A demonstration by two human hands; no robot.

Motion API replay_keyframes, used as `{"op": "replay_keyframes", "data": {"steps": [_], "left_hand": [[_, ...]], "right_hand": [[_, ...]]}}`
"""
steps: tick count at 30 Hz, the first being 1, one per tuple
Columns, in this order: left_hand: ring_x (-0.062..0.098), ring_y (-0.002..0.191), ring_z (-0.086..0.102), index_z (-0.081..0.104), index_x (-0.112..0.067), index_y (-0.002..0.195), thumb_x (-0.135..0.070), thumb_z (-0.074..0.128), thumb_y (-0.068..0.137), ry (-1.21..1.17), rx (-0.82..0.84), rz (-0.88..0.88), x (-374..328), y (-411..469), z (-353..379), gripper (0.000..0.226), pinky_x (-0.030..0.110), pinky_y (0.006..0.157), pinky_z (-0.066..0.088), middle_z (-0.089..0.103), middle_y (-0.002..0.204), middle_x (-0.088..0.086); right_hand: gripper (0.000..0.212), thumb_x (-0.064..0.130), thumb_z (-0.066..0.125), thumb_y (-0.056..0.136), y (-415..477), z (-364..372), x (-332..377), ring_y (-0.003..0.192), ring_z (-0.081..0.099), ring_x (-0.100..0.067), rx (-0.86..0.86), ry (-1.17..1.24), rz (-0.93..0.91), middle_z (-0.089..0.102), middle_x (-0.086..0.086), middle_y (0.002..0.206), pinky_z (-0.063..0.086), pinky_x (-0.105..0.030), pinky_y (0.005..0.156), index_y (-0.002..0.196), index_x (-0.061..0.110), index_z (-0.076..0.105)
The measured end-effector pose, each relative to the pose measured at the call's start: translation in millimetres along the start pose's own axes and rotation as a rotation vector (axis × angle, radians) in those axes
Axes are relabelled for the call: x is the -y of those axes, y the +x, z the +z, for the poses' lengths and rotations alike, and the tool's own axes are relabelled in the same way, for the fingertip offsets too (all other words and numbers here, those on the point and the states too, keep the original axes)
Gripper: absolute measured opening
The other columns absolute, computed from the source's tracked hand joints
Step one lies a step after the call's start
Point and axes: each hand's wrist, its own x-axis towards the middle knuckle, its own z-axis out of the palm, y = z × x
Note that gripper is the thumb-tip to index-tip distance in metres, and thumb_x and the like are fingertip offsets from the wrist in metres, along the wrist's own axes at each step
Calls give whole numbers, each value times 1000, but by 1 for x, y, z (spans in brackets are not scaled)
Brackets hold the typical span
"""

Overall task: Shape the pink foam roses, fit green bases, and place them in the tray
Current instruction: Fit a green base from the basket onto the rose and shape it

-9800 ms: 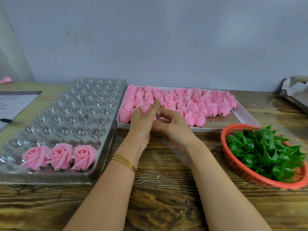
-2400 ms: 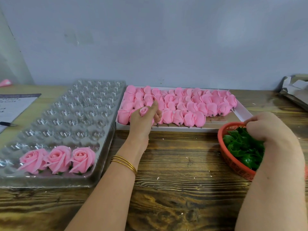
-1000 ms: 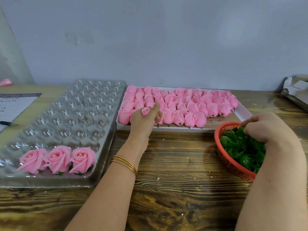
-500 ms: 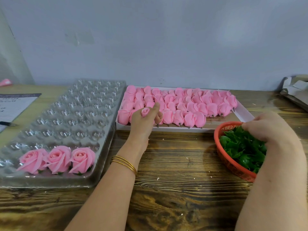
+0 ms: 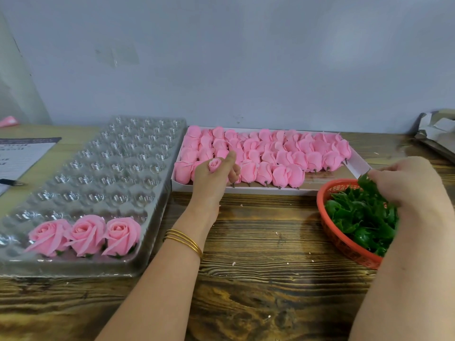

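Observation:
My left hand [image 5: 213, 179] grips a pink foam rose bud [image 5: 215, 164] in its fist, held in front of the white box [image 5: 358, 161] of unshaped pink buds. Over the red basket [image 5: 344, 242] of green bases [image 5: 362, 217] my right hand [image 5: 403, 183] pinches a green base [image 5: 366, 180] at its fingertips. The clear plastic tray [image 5: 98, 168] lies at the left. Three finished roses [image 5: 85, 235] with green bases stand in its nearest row.
A paper sheet [image 5: 22, 153] and a pen [image 5: 11, 182] lie at the far left. Crumpled cardboard [image 5: 437, 134] sits at the back right. A grey wall closes the back of the wooden table [image 5: 258, 254].
My right hand went from shaping the bud with the left to the basket, dug among the green bases and now lifts one at its fingertips. The left hand stays put with the bud.

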Motion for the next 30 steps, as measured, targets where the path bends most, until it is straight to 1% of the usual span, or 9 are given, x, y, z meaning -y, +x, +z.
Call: {"op": "replay_keyframes", "data": {"steps": [5, 8, 12, 16, 20, 23, 26, 28, 30], "left_hand": [[7, 76, 64, 59, -28, 40, -38, 60, 95, -3, -4, 11, 1, 0, 0, 56, 39, 86, 45, 67, 64, -12], [3, 71, 64, 60, -29, 40, -39, 60, 95, 5, -11, 13, 1, 1, 0, 55, 33, 75, 41, 68, 65, -13], [4, 71, 64, 61, -29, 41, -39, 60, 95, 7, -9, 21, 2, 3, 0, 55, 34, 77, 41, 68, 65, -12], [1, 69, 64, 60, -28, 41, -38, 61, 95, -12, -7, 29, 3, 3, 0, 54, 33, 76, 41, 68, 65, -12], [-4, 64, 63, 61, -29, 42, -39, 61, 95, -11, -4, 28, 3, 3, 0, 53, 33, 77, 42, 68, 65, -11], [-5, 63, 62, 61, -28, 43, -39, 60, 94, -7, 0, 29, 3, 3, 0, 53, 33, 78, 42, 68, 65, -12], [-5, 63, 63, 61, -28, 42, -38, 61, 95, -11, 0, 24, 1, 1, 0, 53, 32, 76, 41, 67, 64, -12], [-5, 63, 63, 60, -26, 44, -38, 61, 95, -11, -6, 21, 1, 1, 0, 52, 31, 74, 41, 68, 64, -12], [-4, 63, 63, 60, -25, 45, -38, 61, 94, -12, -11, 16, 0, 0, 0, 51, 31, 73, 41, 68, 64, -12]], "right_hand": [[15, 15, 62, 92, -2, 0, -1, 82, 56, -36, -72, 64, -66, 63, -20, 86, 40, -39, 70, 97, 6, 73], [10, 11, 65, 89, -4, 0, -1, 85, 59, -38, -19, 45, -74, 65, -21, 89, 41, -39, 71, 92, 7, 73], [7, 9, 69, 85, -5, 1, 1, 89, 57, -35, 65, 8, -67, 66, -18, 96, 40, -36, 72, 84, 14, 73], [23, 6, 68, 85, -6, 3, 2, 99, 59, -36, 168, -34, -95, 65, -18, 100, 42, -36, 78, 71, 23, 65], [13, 10, 68, 87, -7, 4, 4, 97, 56, -31, 275, -101, -119, 61, -13, 99, 40, -34, 79, 80, 21, 67], [13, 11, 71, 86, -8, 3, 5, 95, 53, -28, 320, -121, -113, 59, -11, 99, 38, -32, 78, 78, 20, 68], [13, 6, 70, 86, -10, 3, 6, 95, 54, -30, 305, -124, -97, 60, -13, 100, 39, -33, 77, 81, 17, 70], [12, 3, 69, 84, -11, 3, 7, 95, 56, -31, 266, -97, -99, 62, -14, 100, 41, -33, 78, 89, 15, 71], [20, 2, 67, 85, -11, 3, 6, 96, 57, -33, 204, -49, -100, 63, -16, 109, 41, -33, 79, 100, 14, 68]]}}
